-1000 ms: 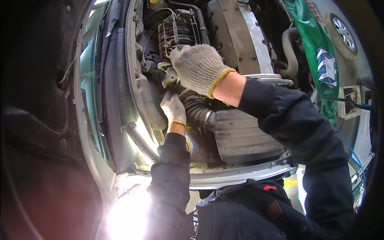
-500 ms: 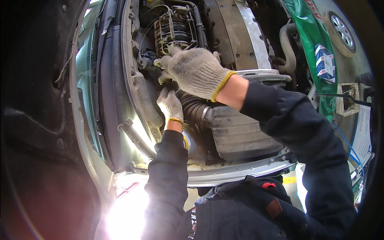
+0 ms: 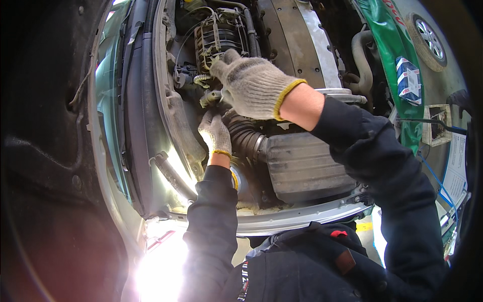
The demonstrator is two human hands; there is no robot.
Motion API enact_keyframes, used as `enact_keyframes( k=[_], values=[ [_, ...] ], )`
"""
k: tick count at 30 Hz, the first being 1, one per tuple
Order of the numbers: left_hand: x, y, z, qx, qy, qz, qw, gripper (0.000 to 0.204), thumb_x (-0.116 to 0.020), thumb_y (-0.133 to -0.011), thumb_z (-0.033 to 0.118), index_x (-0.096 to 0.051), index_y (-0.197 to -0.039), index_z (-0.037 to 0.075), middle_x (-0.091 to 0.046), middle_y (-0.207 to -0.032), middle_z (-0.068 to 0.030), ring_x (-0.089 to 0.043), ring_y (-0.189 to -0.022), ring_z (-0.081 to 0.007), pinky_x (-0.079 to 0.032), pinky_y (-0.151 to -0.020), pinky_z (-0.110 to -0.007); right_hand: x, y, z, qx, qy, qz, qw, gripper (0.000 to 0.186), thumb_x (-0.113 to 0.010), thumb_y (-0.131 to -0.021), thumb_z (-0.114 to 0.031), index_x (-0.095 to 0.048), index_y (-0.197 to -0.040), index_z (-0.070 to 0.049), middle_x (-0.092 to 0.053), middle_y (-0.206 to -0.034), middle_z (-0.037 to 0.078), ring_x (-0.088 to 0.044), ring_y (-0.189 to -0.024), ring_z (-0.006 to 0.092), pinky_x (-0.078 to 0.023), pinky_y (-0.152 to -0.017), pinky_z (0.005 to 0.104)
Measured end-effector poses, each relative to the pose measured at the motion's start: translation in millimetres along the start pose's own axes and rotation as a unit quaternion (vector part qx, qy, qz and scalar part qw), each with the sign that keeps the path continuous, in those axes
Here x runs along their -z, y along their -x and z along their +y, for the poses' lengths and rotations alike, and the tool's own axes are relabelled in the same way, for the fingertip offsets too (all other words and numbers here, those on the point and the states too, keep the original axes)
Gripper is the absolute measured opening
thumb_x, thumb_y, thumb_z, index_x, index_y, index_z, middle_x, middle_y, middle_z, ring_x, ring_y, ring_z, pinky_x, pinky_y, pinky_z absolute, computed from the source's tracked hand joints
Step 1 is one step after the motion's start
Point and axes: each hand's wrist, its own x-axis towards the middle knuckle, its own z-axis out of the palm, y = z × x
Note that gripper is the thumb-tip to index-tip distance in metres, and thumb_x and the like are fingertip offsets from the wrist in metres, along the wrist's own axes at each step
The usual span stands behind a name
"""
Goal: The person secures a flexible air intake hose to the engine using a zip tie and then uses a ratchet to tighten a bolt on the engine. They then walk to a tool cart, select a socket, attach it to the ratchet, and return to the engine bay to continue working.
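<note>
Both my hands wear knitted off-white gloves with yellow cuffs, deep in a car's engine bay. My right hand (image 3: pixel 257 86) hovers beside a pale pipe fitting (image 3: pixel 210 98) and a short ribbed tube (image 3: pixel 202 79). Its fingers are loosely bent and apart, and I see nothing in them. My left hand (image 3: pixel 216 134) is lower, just below the fitting and beside a black ribbed intake hose (image 3: pixel 244 135). Its fingers are bent inward, their tips partly hidden, and what they hold does not show. Above both hands lies the dark ribbed intake manifold (image 3: pixel 221 38).
A black air filter box (image 3: pixel 307 166) fills the near middle, behind the silver front body edge (image 3: pixel 297 216). The engine cover (image 3: pixel 294 40) is further off. At right a green cover (image 3: pixel 390 50) carries a blue-and-white box (image 3: pixel 408 80). A bright lamp glares at lower left.
My right hand has drawn back to the right from the pipe fitting, uncovering it and the ribbed tube. My left hand has stayed almost where it was.
</note>
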Motion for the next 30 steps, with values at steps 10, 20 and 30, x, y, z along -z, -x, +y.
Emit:
enact_keyframes(
  k=[10, 20, 30],
  values=[
    [-2.3, -2.4, -1.2, 0.0, -0.025, 0.014, 1.0, 0.031, -0.068, -0.103, 0.008, -0.08, -0.123, -0.011, -0.084, -0.113, -0.013, -0.072, -0.101, -0.0202, -0.056, -0.1, -0.035, 16.6, 8.4, -11.4, -0.038, -0.022, -0.109, 0.993, 0.05, -0.079, -0.105, -0.025, -0.064, -0.149, -0.005, -0.069, -0.136, 0.022, -0.081, -0.108, 0.0382, -0.069, -0.088, 0.0472],
    [-5.4, 4.3, 8.2, 0.043, 0.07, 0.017, 0.996, 0.039, -0.079, -0.108, 0.014, -0.078, -0.136, -0.013, -0.083, -0.124, -0.0105, -0.074, -0.109, -0.0182, -0.055, -0.105, -0.033, 3.8, 5.9, -5.2, 0.034, -0.011, -0.067, 0.997, 0.044, -0.076, -0.106, -0.016, -0.068, -0.147, -0.006, -0.072, -0.136, 0.021, -0.08, -0.118, 0.0375, -0.068, -0.096, 0.0452],
    [-3.2, 4.1, 12.1, 0.046, 0.037, 0.025, 0.998, 0.039, -0.078, -0.11, 0.015, -0.078, -0.138, -0.012, -0.082, -0.127, -0.0102, -0.073, -0.111, -0.0177, -0.056, -0.103, -0.033, 5.7, -4.2, -10.9, 0.023, -0.024, -0.116, 0.993, 0.061, -0.082, -0.095, -0.005, -0.064, -0.152, -0.005, -0.071, -0.134, 0.022, -0.078, -0.117, 0.0372, -0.069, -0.095, 0.045]
  ],
)
